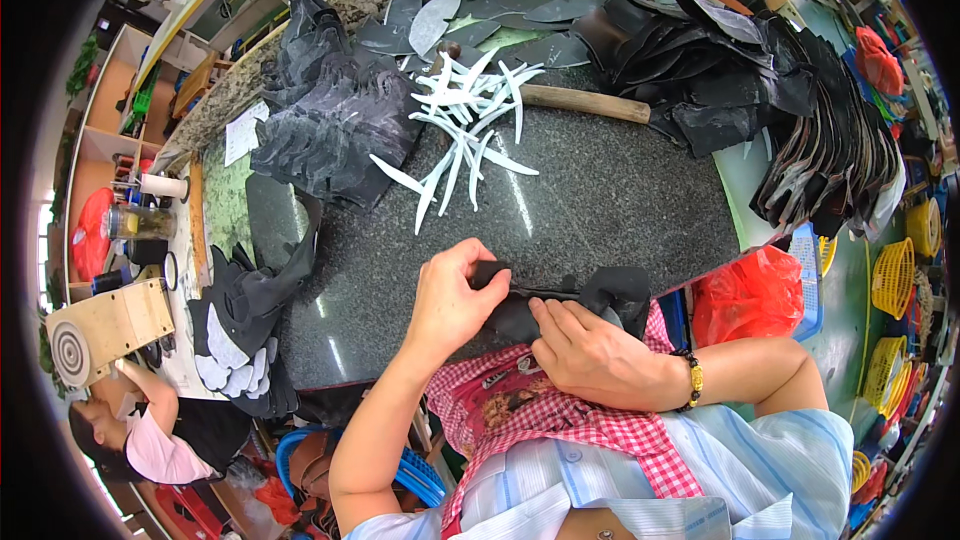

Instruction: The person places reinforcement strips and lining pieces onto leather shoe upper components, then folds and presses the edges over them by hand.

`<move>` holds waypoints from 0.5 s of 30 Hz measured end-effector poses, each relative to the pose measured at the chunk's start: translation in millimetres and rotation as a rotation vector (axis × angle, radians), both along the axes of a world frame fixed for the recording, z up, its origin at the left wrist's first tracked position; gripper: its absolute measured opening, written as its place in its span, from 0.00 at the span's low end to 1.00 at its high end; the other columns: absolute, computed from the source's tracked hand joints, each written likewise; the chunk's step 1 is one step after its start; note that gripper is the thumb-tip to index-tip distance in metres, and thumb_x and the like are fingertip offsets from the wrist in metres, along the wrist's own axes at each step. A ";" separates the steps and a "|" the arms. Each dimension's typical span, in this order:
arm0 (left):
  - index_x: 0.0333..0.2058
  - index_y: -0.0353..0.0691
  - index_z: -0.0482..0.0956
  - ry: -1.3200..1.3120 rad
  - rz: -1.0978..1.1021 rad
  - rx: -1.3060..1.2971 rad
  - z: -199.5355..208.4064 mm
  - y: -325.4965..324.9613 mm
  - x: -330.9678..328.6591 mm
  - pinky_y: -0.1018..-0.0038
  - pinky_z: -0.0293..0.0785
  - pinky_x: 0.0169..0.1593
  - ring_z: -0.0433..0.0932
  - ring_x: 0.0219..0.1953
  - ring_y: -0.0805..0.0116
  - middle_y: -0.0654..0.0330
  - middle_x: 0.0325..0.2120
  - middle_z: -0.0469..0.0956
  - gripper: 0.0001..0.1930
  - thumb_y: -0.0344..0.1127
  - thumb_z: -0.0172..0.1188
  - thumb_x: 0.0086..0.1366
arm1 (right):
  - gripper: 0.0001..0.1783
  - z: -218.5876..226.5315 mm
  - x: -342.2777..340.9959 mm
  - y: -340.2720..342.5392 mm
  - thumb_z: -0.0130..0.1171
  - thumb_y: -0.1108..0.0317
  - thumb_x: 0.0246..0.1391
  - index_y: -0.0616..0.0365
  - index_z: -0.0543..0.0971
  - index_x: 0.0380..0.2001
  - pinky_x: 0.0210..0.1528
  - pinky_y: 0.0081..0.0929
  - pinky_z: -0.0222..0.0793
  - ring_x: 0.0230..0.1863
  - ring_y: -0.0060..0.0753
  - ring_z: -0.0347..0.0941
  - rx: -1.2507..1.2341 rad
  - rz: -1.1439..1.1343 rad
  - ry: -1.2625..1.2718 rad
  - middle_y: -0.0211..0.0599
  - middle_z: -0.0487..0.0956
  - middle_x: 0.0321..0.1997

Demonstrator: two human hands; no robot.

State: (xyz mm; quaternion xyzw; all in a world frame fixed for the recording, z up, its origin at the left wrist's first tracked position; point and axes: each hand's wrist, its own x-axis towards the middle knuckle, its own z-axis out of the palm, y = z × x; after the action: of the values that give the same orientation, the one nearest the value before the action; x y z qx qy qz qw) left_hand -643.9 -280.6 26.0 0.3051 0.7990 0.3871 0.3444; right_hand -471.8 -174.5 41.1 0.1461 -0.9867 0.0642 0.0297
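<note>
At the near edge of the dark stone tabletop (560, 210), both my hands work on a black leather-like piece (615, 288). My left hand (450, 298) pinches its left end between thumb and fingers. On its middle, my right hand (592, 355) presses with bent fingers along a folded edge; the thumb is partly hidden. The right end of the piece curls up beside my right hand. Farther off lies a loose heap of thin, curved white strips (460, 105). Behind them, a hammer with a wooden handle (590, 103) rests on the table.
Stacked black pieces (335, 125) stand at the far left, with more piles at the far right (820, 140) and near left (240, 310). Flat dark cutouts (500, 5) line the back. A red plastic bag (748, 292) hangs right. At left, a co-worker (165, 440) sits.
</note>
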 end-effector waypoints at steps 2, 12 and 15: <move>0.28 0.34 0.74 0.029 0.004 0.026 -0.7 -4.2 2.2 0.83 0.66 0.25 0.72 0.23 0.85 0.67 0.19 0.76 0.05 0.26 0.63 0.57 | 0.13 -0.4 -0.3 4.1 0.53 0.65 0.43 0.66 0.72 0.27 0.54 0.36 0.68 0.50 0.50 0.71 -0.098 -0.032 -0.014 0.66 0.71 0.52; 0.28 0.34 0.75 0.471 -0.072 0.213 -3.4 -14.0 3.2 0.70 0.72 0.33 0.76 0.31 0.64 0.57 0.32 0.76 0.07 0.21 0.64 0.51 | 0.15 6.5 -9.0 7.1 0.56 0.59 0.45 0.61 0.73 0.27 0.47 0.28 0.67 0.47 0.40 0.68 0.038 0.038 -0.070 0.58 0.68 0.58; 0.33 0.36 0.75 0.669 -0.094 0.123 7.7 -15.4 5.0 0.65 0.72 0.39 0.75 0.37 0.56 0.54 0.33 0.75 0.10 0.20 0.63 0.50 | 0.13 9.9 -9.8 3.6 0.55 0.59 0.46 0.57 0.74 0.29 0.46 0.33 0.67 0.47 0.40 0.67 -0.004 0.005 -0.062 0.47 0.72 0.54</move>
State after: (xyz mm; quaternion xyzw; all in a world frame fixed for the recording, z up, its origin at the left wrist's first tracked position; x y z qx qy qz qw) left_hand -638.9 -296.0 33.7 0.4720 0.8278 0.2967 0.0619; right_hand -481.6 -170.9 51.0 0.1462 -0.9867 0.0709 -0.0007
